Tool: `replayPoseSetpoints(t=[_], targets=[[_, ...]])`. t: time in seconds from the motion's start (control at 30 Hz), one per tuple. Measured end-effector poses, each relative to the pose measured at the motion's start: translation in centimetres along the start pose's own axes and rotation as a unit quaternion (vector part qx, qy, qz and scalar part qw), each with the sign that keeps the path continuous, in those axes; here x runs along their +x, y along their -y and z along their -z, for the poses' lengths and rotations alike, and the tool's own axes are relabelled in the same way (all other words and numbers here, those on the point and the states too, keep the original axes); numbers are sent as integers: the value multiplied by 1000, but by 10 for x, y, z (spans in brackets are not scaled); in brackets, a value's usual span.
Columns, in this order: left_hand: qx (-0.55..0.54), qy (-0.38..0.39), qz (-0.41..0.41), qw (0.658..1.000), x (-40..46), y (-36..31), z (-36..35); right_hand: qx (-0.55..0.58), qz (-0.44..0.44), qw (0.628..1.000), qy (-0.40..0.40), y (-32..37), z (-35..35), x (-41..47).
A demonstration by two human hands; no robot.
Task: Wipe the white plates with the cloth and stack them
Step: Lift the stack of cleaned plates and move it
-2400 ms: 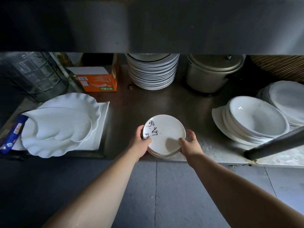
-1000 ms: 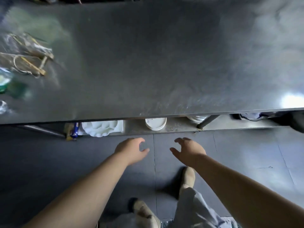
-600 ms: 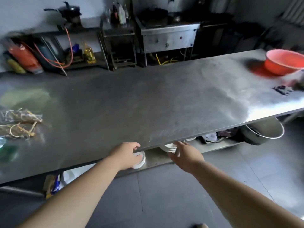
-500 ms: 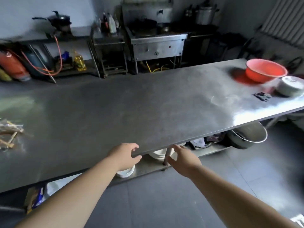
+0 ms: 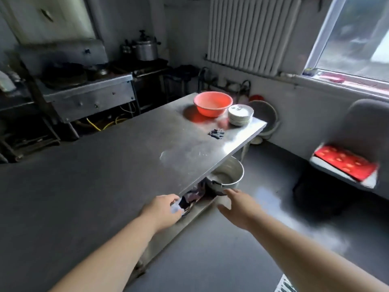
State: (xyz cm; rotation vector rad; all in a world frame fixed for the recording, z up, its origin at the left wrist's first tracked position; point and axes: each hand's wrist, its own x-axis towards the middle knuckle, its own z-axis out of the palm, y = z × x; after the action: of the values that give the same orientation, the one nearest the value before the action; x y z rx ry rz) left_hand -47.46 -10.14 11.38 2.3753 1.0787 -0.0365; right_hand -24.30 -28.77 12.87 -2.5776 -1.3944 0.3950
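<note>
Hands empty now: left hand [image 5: 163, 209] loosely curled, right hand [image 5: 237, 205] spread, both off small plates left on lower shelf. View swung toward table [image 5: 105, 165] far end: plate stack [image 5: 240, 114] beside red basin [image 5: 213, 103], dark cloth [image 5: 216, 133] just nearer. Wiping not begun.

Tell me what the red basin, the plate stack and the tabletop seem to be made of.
Red basin: probably plastic; uniform matte coral colour and a thin rolled rim. Plate stack: looks like glazed ceramic or melamine, white and smooth with a dark printed mark; which one cannot be told. Tabletop: brushed stainless steel, grey, with a dull sheen and window glare near its edge.
</note>
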Motion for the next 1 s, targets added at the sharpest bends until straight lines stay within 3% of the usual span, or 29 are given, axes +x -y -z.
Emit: replayPoseSetpoints(t=[0.13,0.63,0.8,1.0], targets=[[27,18,-61,998,85,-75,-16,17,-69,997,-35,-86,18,26],[22,57,-155,986,394,-236,-11,21,-183,980,-76,-238,108,240],[22,61,-175,982,480,-274,-3,28,-191,979,-73,-267,129,320],[22,19,-133,991,556,-290,0,30,-156,986,-59,-301,142,413]])
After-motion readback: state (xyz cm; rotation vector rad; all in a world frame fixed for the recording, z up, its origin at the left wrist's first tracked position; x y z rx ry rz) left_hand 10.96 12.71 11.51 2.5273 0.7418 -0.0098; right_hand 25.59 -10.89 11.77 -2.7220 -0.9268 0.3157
